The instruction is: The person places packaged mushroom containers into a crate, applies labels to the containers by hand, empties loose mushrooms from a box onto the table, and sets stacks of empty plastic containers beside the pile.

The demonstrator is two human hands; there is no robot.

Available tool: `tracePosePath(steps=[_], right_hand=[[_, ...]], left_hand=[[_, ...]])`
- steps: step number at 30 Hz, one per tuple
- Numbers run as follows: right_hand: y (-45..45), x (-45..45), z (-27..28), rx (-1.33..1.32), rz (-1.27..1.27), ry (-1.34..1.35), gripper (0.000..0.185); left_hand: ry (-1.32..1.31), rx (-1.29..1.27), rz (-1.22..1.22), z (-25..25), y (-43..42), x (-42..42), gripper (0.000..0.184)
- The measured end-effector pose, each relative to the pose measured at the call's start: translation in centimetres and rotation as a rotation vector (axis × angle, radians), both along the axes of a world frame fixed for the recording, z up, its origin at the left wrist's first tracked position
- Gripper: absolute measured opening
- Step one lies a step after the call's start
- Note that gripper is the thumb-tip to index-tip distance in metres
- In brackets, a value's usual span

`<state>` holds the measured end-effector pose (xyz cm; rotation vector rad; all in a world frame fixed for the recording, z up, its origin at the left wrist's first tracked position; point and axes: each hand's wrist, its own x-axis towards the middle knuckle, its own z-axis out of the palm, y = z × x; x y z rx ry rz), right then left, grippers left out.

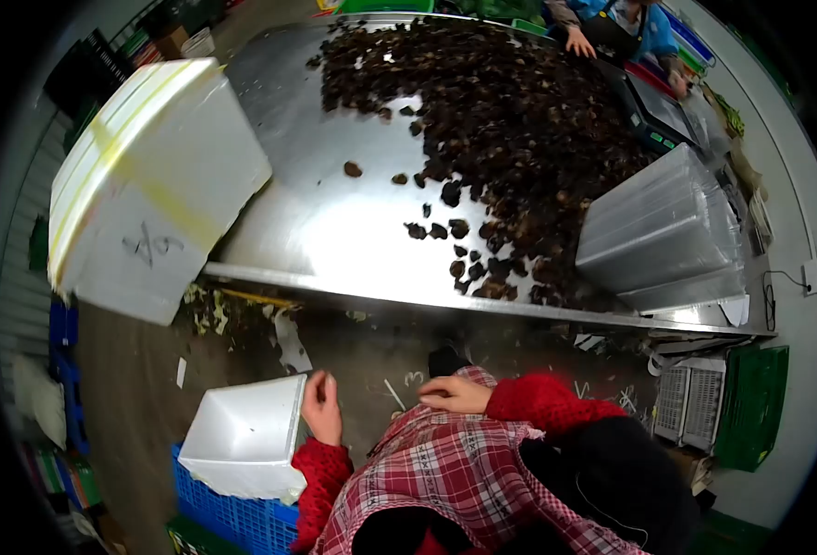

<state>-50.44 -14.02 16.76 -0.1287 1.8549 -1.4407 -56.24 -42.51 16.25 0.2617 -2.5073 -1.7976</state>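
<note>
My left hand (323, 411) is beside the right wall of an open-topped white foam box (242, 421), fingers pointing up and slightly apart. I cannot tell whether it touches the box. The box looks nearly bare inside and rests on a blue plastic crate (233, 509). In front of my body, my right hand (456, 394) is over the red plaid apron (454, 453), with its fingers stretched out and nothing in them. Ahead of both hands stands a metal table (307, 222), where dark brown, lumpy pieces (528, 111) lie in a wide spread.
A large taped white foam box (163, 185) stands at the table's left end. Stacked clear plastic trays (663, 231) and a scale (658, 116) are at the right. A co-worker's hand (579, 42) is at the far side. Scraps (290, 342) litter the floor.
</note>
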Motion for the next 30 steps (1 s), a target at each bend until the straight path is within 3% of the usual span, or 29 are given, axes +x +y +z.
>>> tracePosePath(steps=[1,2,4,5,7,8,9,10,11,12,14,15,16,17,19,21,22,23,25,26,27,28,29,30], right_hand=[[0.0,-1.3,0.7,-0.168,-0.173,0.058,0.044],[0.5,-2.6,1.3,-0.174,-0.199,0.055,0.044],[2.2,-5.9,2.4,-0.213,0.141,0.19,0.033],[3.9,-7.6,3.5,-0.209,0.126,0.209,0.033],[7.3,-10.5,5.4,0.01,-0.323,0.855,0.023],[9.5,-12.8,5.1,0.159,-0.423,0.927,0.02],[11.6,-15.0,5.9,0.328,-0.448,0.787,0.027],[12.8,-16.3,4.9,0.509,-0.466,0.924,0.03],[14.2,-17.9,3.3,0.695,-0.478,1.058,0.033],[14.8,-18.6,1.7,0.816,-0.41,0.972,0.035],[15.9,-20.3,-1.1,0.837,-0.474,1.035,0.034],[17.0,-21.6,-1.6,0.814,-0.532,1.094,0.033],[19.0,-23.5,-2.0,1.008,-0.506,1.132,0.031],[21.2,-25.2,-1.9,1.034,-0.569,1.157,0.031],[25.7,-28.6,-2.7,1.102,-0.626,1.21,0.028],[30.6,-32.0,-2.0,1.18,-0.704,1.204,0.02],[32.8,-33.6,-0.4,1.315,-0.749,1.174,0.014],[34.9,-35.2,0.7,1.435,-0.784,1.133,0.009],[39.2,-38.6,5.0,1.777,-0.894,0.673,0.006],[41.9,-39.4,6.7,1.655,-1.063,0.445,0.008],[43.8,-40.2,9.7,1.553,-1.093,0.208,0.018],[46.5,-39.1,10.7,1.365,-1.068,0.351,0.023],[47.9,-38.5,11.5,1.175,-1.033,0.483,0.027],[46.5,-38.2,13.5,1.227,-0.947,0.523,0.028]], left_hand=[[0.091,0.037,-0.034,1.9,2.6,-3.6,0.024],[0.139,0.041,-0.099,2.1,4.5,-7.6,0.023],[0.142,-0.075,-0.139,3.4,8.9,-15.1,0.029],[0.197,-0.12,-0.123,2.8,10.8,-19.0,0.035],[0.153,-0.215,-0.101,0.7,13.5,-26.4,0.05],[0.137,-0.297,-0.013,-0.1,15.1,-29.0,0.052],[0.123,-0.381,0.072,-1.2,16.5,-31.5,0.055],[0.159,-0.478,0.077,-4.4,16.7,-34.3,0.059],[0.172,-0.476,0.063,-3.8,18.5,-35.4,0.059],[0.129,-0.376,-0.065,-3.6,20.7,-36.6,0.06],[0.085,-0.276,-0.2,-3.6,26.8,-38.2,0.061],[0.225,-0.247,-0.233,-3.9,31.6,-38.3,0.058],[0.36,-0.216,-0.264,-4.3,36.7,-38.1,0.055],[0.486,-0.187,-0.297,-4.7,41.2,-37.8,0.052],[0.512,0.02,-0.28,-5.0,49.7,-39.3,0.046],[0.281,0.241,-0.475,-3.0,56.2,-41.1,0.043],[0.226,0.218,-0.518,-4.4,59.7,-42.6,0.039],[0.422,0.044,-0.514,-0.9,61.8,-42.9,0.04],[0.325,-0.04,-0.784,2.4,65.3,-45.0,0.044],[0.327,-0.023,-0.909,4.4,66.2,-45.8,0.05],[0.335,-0.247,-0.97,6.1,66.9,-46.3,0.054],[0.258,-0.336,-1.16,9.1,66.1,-47.4,0.056],[0.358,-0.261,-1.263,10.7,64.6,-48.5,0.052],[0.337,-0.315,-1.3,13.5,62.1,-50.1,0.049]])
